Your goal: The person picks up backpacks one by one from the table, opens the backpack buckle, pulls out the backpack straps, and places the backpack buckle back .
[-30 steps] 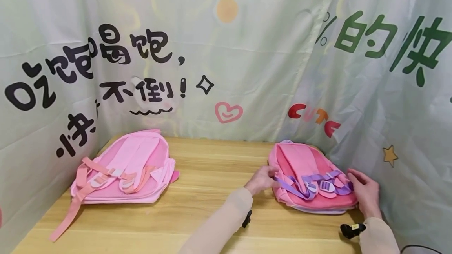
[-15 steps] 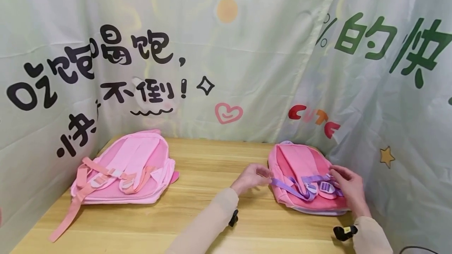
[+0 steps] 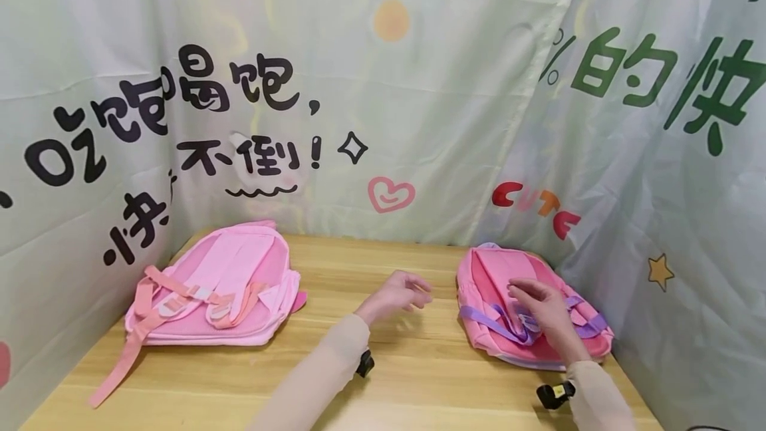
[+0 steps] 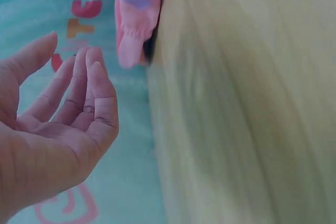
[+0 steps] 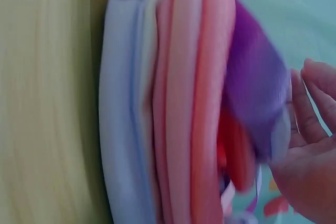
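Observation:
On the right of the table lies a pink backpack (image 3: 503,268) with purple straps (image 3: 487,323), its strap side facing up. My right hand (image 3: 547,311) hovers over this backpack with relaxed fingers and hides part of the straps and buckles. In the right wrist view the layered side of the backpack (image 5: 181,98) fills the middle, and the hand (image 5: 312,129) holds nothing. My left hand (image 3: 397,294) is over the table left of that backpack, fingers loosely bent. The left wrist view shows the left hand (image 4: 68,108) with nothing in its grasp, apart from the backpack (image 4: 137,19).
A lighter pink backpack (image 3: 239,245) with peach straps (image 3: 140,314) lies at the table's left, one strap trailing toward the front. Printed cloth (image 3: 335,85) hangs close behind the wooden table (image 3: 359,258) and along both sides.
Both hands have come away from the sides of the right backpack and moved left. The right hand now passes above its straps; the left is clear of it. Both backpacks stay in place.

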Demonstrator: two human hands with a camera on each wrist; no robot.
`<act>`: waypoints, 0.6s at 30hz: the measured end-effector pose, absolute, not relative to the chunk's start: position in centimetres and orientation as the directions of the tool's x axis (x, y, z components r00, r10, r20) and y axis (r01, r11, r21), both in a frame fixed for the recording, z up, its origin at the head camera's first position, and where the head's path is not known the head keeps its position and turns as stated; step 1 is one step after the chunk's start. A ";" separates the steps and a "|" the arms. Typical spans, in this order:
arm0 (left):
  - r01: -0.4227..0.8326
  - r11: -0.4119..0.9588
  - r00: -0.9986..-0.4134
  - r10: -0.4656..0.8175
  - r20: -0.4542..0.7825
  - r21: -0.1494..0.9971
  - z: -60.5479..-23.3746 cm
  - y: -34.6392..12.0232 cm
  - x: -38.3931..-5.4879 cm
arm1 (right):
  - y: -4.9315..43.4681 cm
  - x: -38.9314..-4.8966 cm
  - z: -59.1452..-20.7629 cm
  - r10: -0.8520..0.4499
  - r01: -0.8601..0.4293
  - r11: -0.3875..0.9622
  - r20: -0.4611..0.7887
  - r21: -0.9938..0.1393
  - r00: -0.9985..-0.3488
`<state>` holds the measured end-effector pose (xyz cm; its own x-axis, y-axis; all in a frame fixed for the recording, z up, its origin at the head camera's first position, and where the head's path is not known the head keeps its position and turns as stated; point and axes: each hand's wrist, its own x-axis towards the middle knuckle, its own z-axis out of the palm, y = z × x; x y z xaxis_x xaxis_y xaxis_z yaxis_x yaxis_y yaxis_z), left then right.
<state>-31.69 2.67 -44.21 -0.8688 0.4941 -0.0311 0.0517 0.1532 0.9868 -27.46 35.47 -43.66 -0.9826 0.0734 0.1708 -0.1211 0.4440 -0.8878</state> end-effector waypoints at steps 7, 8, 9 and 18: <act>0.090 0.225 -0.860 0.509 -0.038 0.970 -42.8 -0.8 -32.0 | 31.8 -27.6 -43.5 -0.019 -0.153 0.401 0.158 -0.903 -0.987; 0.102 0.239 -0.859 0.511 -0.036 0.966 -42.6 -1.3 -32.1 | 31.3 -27.6 -43.5 -0.042 -0.163 0.394 0.159 -0.905 -0.986; 0.112 0.251 -0.858 0.512 -0.033 0.962 -42.4 -1.9 -32.2 | 30.8 -27.7 -43.5 -0.071 -0.178 0.388 0.164 -0.904 -0.984; 0.188 0.329 -0.838 0.545 -0.024 0.925 -40.8 -6.7 -31.7 | 27.0 -28.3 -43.9 -0.167 -0.195 0.314 0.148 -0.929 -0.975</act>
<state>-31.69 -6.71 -40.75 -0.8383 0.5447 -0.0239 0.1877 0.3294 0.9253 -28.28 27.00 -43.85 -0.9747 -0.1668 0.1485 -0.1952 0.3137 -0.9292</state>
